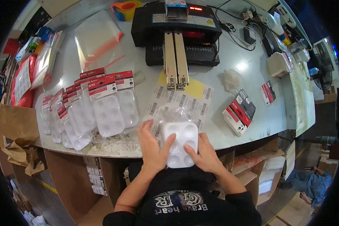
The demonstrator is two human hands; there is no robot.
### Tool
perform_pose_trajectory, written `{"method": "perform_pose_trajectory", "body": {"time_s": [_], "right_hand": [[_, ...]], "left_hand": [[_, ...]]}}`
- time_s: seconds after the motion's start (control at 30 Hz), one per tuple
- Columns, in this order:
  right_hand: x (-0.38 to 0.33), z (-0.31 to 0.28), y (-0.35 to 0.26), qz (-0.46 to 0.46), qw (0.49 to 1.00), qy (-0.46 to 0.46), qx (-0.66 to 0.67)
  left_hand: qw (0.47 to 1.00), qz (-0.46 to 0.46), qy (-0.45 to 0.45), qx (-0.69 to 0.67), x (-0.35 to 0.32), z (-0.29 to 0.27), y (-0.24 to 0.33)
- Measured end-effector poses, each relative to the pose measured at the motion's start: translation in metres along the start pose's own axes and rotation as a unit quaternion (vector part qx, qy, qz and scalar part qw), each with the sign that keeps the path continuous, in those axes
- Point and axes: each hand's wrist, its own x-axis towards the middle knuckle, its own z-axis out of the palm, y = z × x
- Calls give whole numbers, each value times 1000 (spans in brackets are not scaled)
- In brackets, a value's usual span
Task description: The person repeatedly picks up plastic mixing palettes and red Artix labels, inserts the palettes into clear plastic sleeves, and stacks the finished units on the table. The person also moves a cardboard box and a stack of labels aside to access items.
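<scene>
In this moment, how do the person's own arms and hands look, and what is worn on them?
Both forearms are bare, entering from the lower edge. The left hand and the right hand wear no gloves, and no rings or watch show. Short black sleeves cover only the upper arms; they belong to a black T-shirt with pale printed lettering on the chest. No cables or markings are visible on the arms.

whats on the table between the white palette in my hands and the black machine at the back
In the head view, barcode label sheets and a yellow sheet lie between the white palette and the black machine.
</scene>
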Motion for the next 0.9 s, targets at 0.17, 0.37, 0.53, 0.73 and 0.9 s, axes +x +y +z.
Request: {"method": "perform_pose_trajectory", "body": {"time_s": [0.17,0.37,0.53,0.73,0.9], "right_hand": [[20,-74,47,-23,931,319,-176],[50,-124,118,38,935,221,-274],[46,-131,128,25,941,215,-261],[52,-142,102,52,943,257,-206],[37,-136,6,13,963,265,45]], "left_hand": [[998,35,15,46,29,-5,8],[996,-40,-20,-81,31,-5,16],[921,-103,-32,-375,24,-17,25],[820,-214,-124,-515,27,-30,37],[874,-216,-185,-394,23,-24,46]]}}
